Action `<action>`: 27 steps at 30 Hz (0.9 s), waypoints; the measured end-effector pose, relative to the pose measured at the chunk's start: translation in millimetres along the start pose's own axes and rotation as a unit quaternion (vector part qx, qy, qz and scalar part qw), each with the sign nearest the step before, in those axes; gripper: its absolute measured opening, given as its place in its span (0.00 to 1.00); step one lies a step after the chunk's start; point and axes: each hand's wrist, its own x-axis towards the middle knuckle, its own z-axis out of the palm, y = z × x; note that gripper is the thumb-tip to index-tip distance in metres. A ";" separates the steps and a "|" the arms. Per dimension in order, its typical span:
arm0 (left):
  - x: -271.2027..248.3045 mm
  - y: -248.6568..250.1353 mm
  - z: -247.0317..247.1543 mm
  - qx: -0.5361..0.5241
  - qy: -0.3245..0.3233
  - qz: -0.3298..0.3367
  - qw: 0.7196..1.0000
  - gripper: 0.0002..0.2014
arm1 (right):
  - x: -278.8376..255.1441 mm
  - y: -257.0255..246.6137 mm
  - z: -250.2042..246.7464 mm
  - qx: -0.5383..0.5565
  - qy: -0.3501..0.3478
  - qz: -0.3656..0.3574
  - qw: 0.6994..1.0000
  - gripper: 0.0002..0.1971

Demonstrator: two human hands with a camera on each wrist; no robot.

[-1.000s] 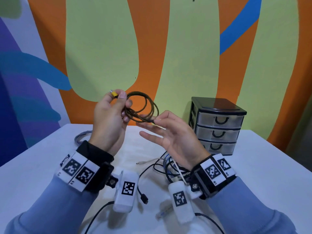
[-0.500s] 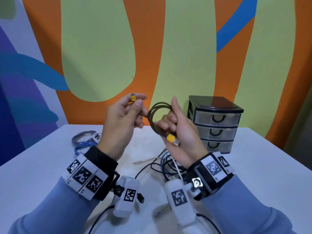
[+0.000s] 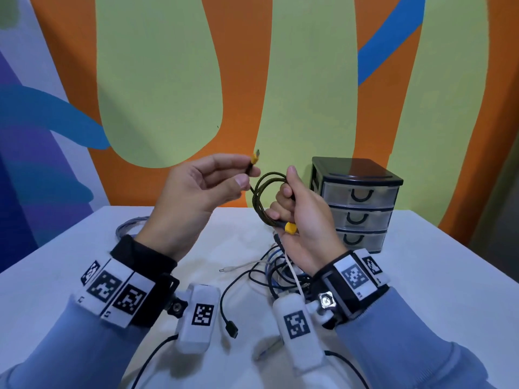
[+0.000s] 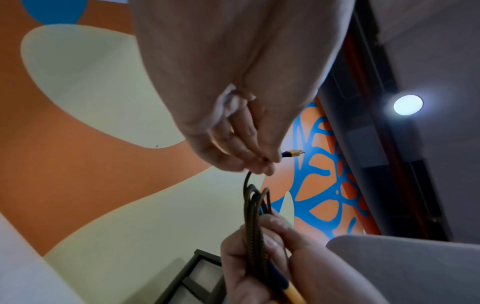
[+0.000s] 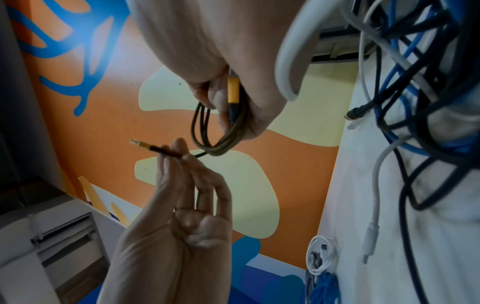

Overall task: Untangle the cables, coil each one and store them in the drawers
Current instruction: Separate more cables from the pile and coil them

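**2 hands hold a braided cable above a desk of tangled cords**

A person in blue sleeves stands at a white desk [image 3: 421, 290] with both hands raised in front of a wall painted in orange, pale green and blue shapes.

The right hand [image 3: 306, 220] is closed around a small coil of olive-brown braided cable [image 3: 262, 197], several loops gathered in its curled fingers. 1 yellow plug [image 3: 290, 227] of that cable pokes out at the bottom of the fist.

The left hand [image 3: 196, 192] pinches the cable's other end between thumb and fingertips, just below a second yellow plug [image 3: 255, 158] that points upward. A short run of cable joins the 2 hands, which are near each other and held well above the desk.

Behind the right hand, toward the back of the desk, stands a small black drawer unit [image 3: 356, 203] with 3 clear drawers, all closed, each with a dark curved handle.

On the desk below the hands lies a tangle of loose cables [image 3: 269, 276], black, blue and white, overlapping one another. At the left rear edge, behind the left wrist, a grey cable [image 3: 130, 223] rests in loops. The right wrist view shows a coiled white cable [image 5: 320, 257] and a blue cable [image 5: 324, 288] bundle lying side by side there too.

Both wrists wear black bands with white square-patterned markers.
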 end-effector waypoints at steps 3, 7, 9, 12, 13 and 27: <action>-0.2 -0.5 -2.0 0.049 -0.008 0.017 0.999 0.13 | 0.2 0.5 -0.7 -0.006 0.002 0.009 1.000 0.23; -3.8 3.5 -2.4 0.086 -0.067 0.029 0.994 0.10 | 3.2 0.6 -2.4 0.006 -0.009 0.020 1.000 0.23; -6.1 4.4 -0.9 0.135 -0.088 0.033 0.986 0.09 | 4.0 1.8 -2.3 -0.015 -0.015 0.029 0.999 0.22; -6.8 3.2 -1.8 0.175 -0.084 0.032 0.980 0.12 | 2.8 1.6 -1.8 -0.058 -0.048 0.052 0.996 0.21; -5.6 2.7 -3.3 0.186 -0.070 0.025 0.980 0.14 | 1.8 0.2 -2.2 -0.071 -0.058 0.059 0.994 0.22; 0.9 -4.6 -8.0 0.245 -0.052 -0.068 0.966 0.07 | 0.1 -3.0 -6.8 -0.052 -0.125 0.095 0.986 0.23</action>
